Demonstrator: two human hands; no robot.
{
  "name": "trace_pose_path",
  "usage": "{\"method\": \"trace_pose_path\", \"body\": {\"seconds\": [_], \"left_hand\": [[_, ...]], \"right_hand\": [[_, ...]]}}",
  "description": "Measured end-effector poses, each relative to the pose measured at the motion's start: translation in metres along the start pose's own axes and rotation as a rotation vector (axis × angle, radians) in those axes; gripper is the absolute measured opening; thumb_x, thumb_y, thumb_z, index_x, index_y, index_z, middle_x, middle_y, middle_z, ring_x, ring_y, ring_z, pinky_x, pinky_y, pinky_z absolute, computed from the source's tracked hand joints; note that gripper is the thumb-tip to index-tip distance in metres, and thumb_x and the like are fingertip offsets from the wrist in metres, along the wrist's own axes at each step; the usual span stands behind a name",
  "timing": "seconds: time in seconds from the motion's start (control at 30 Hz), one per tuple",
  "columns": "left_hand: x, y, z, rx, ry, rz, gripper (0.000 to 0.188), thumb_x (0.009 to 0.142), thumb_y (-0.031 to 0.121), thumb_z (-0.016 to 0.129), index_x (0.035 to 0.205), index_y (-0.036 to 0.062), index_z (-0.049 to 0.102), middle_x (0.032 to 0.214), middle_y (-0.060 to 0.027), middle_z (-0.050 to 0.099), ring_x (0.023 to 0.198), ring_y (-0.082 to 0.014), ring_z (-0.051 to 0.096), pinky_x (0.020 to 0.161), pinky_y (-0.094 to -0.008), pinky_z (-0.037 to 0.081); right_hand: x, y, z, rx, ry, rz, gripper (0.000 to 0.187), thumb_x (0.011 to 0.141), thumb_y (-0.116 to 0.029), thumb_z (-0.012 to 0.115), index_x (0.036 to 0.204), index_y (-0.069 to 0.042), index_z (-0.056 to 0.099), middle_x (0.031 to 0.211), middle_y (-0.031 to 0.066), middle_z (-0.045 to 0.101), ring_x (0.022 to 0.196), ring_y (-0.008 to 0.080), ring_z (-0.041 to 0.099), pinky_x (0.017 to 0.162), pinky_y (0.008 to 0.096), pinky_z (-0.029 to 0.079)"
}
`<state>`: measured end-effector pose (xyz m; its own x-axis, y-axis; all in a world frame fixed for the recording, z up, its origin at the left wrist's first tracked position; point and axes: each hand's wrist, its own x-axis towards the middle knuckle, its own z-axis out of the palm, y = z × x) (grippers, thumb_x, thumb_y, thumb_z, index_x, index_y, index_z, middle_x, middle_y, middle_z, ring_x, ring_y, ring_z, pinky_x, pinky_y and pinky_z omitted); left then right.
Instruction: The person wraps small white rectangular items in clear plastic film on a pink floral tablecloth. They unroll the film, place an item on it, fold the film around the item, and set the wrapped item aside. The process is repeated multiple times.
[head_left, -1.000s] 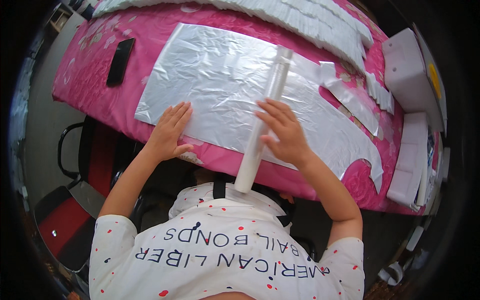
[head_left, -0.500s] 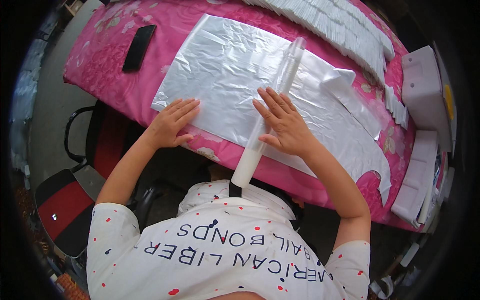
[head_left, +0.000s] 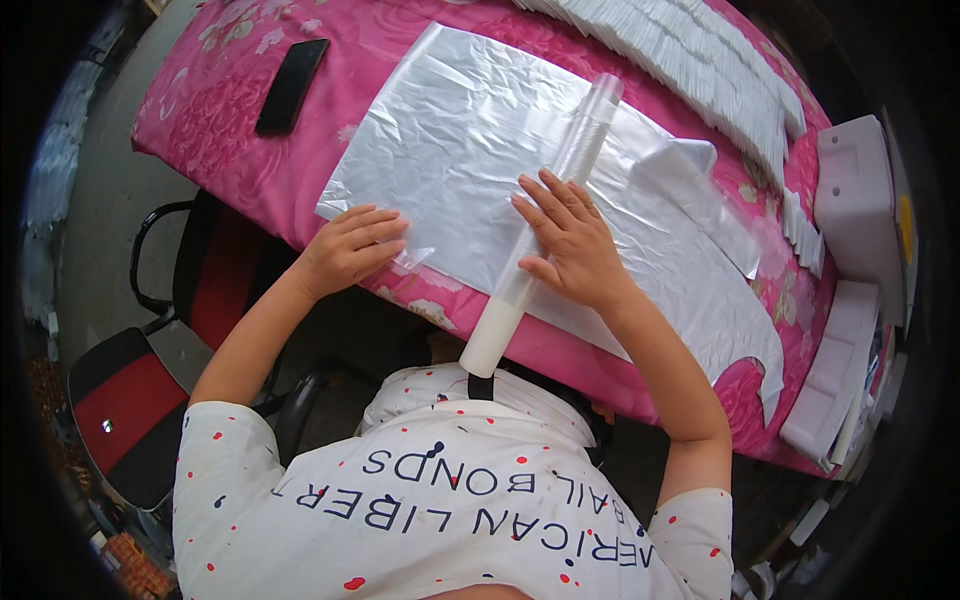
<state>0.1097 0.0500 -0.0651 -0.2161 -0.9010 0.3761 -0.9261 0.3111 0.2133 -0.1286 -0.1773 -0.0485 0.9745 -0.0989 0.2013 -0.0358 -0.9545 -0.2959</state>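
A shiny, translucent plastic sheet (head_left: 450,130) lies spread over the table, creased all across. On top of it rests a long pale tube wound with clear film (head_left: 497,325), slanting from the far right towards me, its near end jutting past the table edge. My right hand (head_left: 572,240) lies flat on the tube's middle, fingers spread, thumb out to the left. At the sheet's near left edge is my left hand (head_left: 355,248), fingers together on top and thumb tucked out of sight; it seems to pinch the edge.
A pink flowered cloth (head_left: 225,150) covers the table. A black phone (head_left: 292,86) lies at the far left. Stacked white folded pieces (head_left: 690,70) line the far right. White foam boxes (head_left: 855,200) stand at the right edge; a red and black chair (head_left: 130,415) is at the left.
My left thumb has drawn in from its stretched position and is now hidden, and the sheet's edge beside it has shifted. My right hand stays on the tube. The view has shifted slightly.
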Motion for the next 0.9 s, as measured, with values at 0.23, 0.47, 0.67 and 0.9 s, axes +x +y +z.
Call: {"method": "trace_pose_path", "body": {"seconds": [0.23, 0.47, 0.67, 0.9], "left_hand": [[0.037, -0.016, -0.008, -0.403, -0.004, -0.551, 0.01, 0.079, 0.008, 0.063, 0.086, 0.0014, 0.064, 0.078, -0.0087, 0.065, 0.069, -0.0198, 0.062, 0.062, -0.0297, 0.047], [0.068, -0.04, -0.009, -0.04, 0.246, -0.733, 0.022, 0.076, 0.009, 0.064, 0.097, 0.003, 0.062, 0.087, -0.0101, 0.064, 0.077, -0.0242, 0.062, 0.068, -0.0316, 0.048], [0.077, -0.006, -0.008, -0.01, 0.298, -0.342, 0.027, 0.074, -0.001, 0.061, 0.1, 0.0038, 0.062, 0.101, -0.0118, 0.062, 0.092, -0.0279, 0.059, 0.079, -0.0351, 0.047], [0.148, 0.008, 0.022, -0.29, 0.305, -0.238, 0.028, 0.074, 0.004, 0.062, 0.102, 0.0033, 0.061, 0.104, -0.0117, 0.061, 0.096, -0.0284, 0.058, 0.082, -0.0358, 0.047]], "right_hand": [[0.004, -0.005, 0.003, 0.092, 0.091, 0.024, 0.065, 0.085, -0.055, 0.045, 0.129, -0.008, 0.044, 0.139, 0.0115, 0.036, 0.132, 0.0284, 0.027, 0.108, 0.042, 0.021], [-0.018, -0.002, -0.005, 0.115, 0.118, 0.042, 0.063, 0.084, -0.052, 0.047, 0.13, -0.008, 0.044, 0.14, 0.013, 0.035, 0.132, 0.0295, 0.028, 0.107, 0.0424, 0.024], [-0.013, 0.0, -0.001, 0.054, 0.035, 0.009, 0.065, 0.081, -0.048, 0.053, 0.13, -0.006, 0.043, 0.14, 0.012, 0.035, 0.132, 0.0286, 0.028, 0.107, 0.0426, 0.023], [0.012, -0.007, 0.011, 0.075, 0.123, -0.055, 0.068, 0.081, -0.052, 0.049, 0.125, -0.001, 0.046, 0.134, 0.0161, 0.04, 0.129, 0.0306, 0.032, 0.108, 0.0432, 0.021]]}}
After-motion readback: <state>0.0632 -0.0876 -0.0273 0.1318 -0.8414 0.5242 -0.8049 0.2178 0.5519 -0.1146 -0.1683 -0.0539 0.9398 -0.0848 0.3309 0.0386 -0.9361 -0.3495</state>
